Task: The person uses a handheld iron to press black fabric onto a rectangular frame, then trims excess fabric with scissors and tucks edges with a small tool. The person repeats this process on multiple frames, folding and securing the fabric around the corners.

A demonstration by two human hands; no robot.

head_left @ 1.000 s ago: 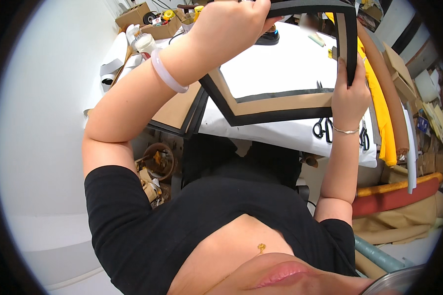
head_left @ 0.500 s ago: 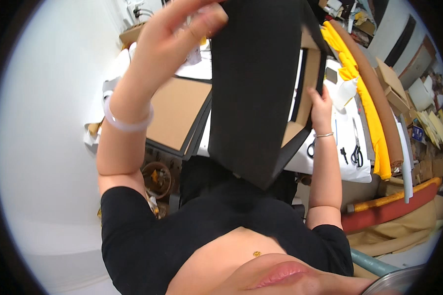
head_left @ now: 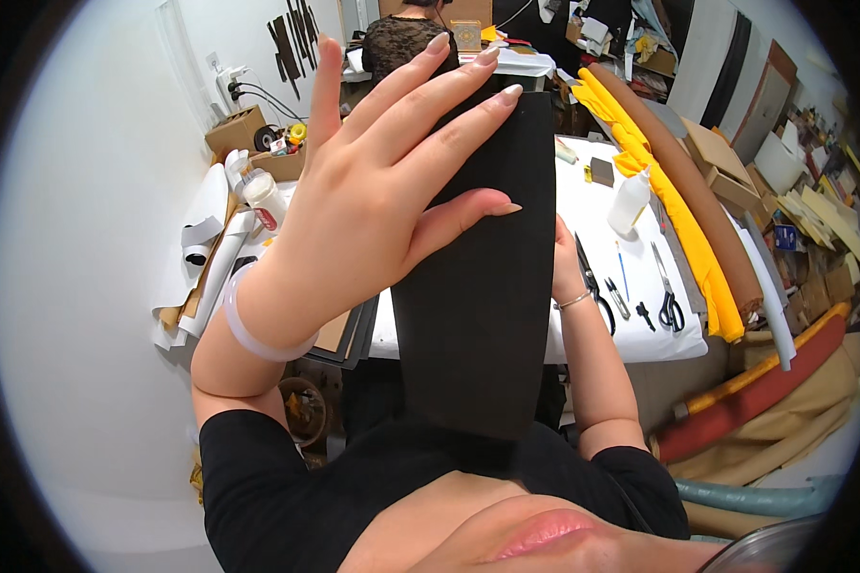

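black panel (head_left: 478,325) blocked the middle

from afar i found the panel screening the centre of the white tabletop (head_left: 581,202), the left hand (head_left: 377,191) spread before it. right of the panel, a bare strip reached the white bottle (head_left: 629,204); nearer, black scissors (head_left: 592,282) narrowed the way.

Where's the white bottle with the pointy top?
In the head view, the white bottle is on the white table, right of the black panel and just left of the yellow fabric.

Right of panel (head_left: 476,325), on desk (head_left: 588,218): scissors (head_left: 673,311), with bottle (head_left: 628,206) behind; then fabric (head_left: 680,253), further right. Left of panel: jar (head_left: 263,198), with box (head_left: 237,134) behind.
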